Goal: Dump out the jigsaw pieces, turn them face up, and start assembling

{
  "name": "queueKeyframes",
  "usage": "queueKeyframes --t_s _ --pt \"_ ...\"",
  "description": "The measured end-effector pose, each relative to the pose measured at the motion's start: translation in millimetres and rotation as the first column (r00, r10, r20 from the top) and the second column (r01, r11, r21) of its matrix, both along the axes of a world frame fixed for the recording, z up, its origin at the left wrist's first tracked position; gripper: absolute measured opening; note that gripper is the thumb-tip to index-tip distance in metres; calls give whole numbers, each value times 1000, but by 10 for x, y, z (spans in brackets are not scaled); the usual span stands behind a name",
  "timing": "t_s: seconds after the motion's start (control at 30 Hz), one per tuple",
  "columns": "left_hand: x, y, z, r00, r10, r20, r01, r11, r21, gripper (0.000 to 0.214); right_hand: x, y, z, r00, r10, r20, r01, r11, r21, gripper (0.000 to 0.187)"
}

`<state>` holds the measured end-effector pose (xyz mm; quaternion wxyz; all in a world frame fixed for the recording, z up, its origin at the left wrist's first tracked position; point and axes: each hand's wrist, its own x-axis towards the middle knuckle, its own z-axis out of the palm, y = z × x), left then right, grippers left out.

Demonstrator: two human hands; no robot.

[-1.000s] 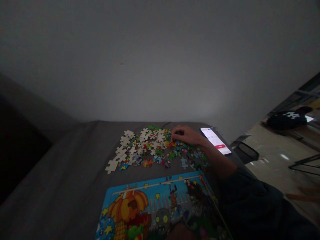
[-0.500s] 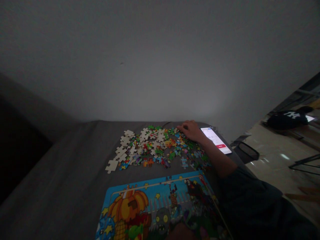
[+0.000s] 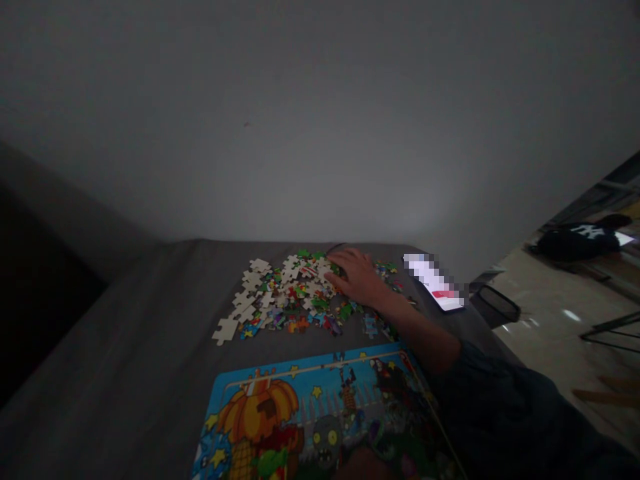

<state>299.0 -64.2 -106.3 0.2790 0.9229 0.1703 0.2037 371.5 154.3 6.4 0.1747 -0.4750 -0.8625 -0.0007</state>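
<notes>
My right hand reaches over the right part of a heap of jigsaw pieces. Its fingers are stretched to the left and the thumb stands apart from them. No piece shows between thumb and fingers, though what lies under the palm is hidden. Many pieces are multicoloured; those along the heap's left side show pale backs. Closer to me lies a printed puzzle board with a blue border, a pumpkin and cartoon zombies. I cannot make out my left hand.
A lit phone lies right of the heap on the grey cloth surface. A pale wall rises behind. Past the right edge, a dark cap and a tiled floor are in view.
My right hand has moved left across the heap, its fingers now more stretched. Pieces at the heap's right side have shifted left or gone under the hand and forearm.
</notes>
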Motion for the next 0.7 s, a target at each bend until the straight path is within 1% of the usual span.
queueKeyframes --t_s 0.1,0.27,0.37,0.5,0.57,0.7 --pt "8 3 -52 1000 5 -5 -5 1000 -4 14 86 61 18 999 5 -40 -7 999 -41 37" --pt "-20 15 -87 1000 -4 -2 4 1000 -1 19 174 142 66 990 -1 -140 -16 992 -122 26" --pt "-37 9 -81 1000 -12 4 12 1000 5 19 184 171 78 976 -27 -214 -14 982 -186 21" --pt "-56 1 -64 1000 -30 7 30 999 13 27 217 218 91 959 -74 -275 -2 964 -265 14" --pt "-62 1 -53 999 -38 7 38 999 16 27 256 245 101 953 -98 -287 14 960 -279 14" --pt "-49 24 -7 998 -56 3 56 998 19 19 364 303 124 955 -116 -273 42 964 -262 12"
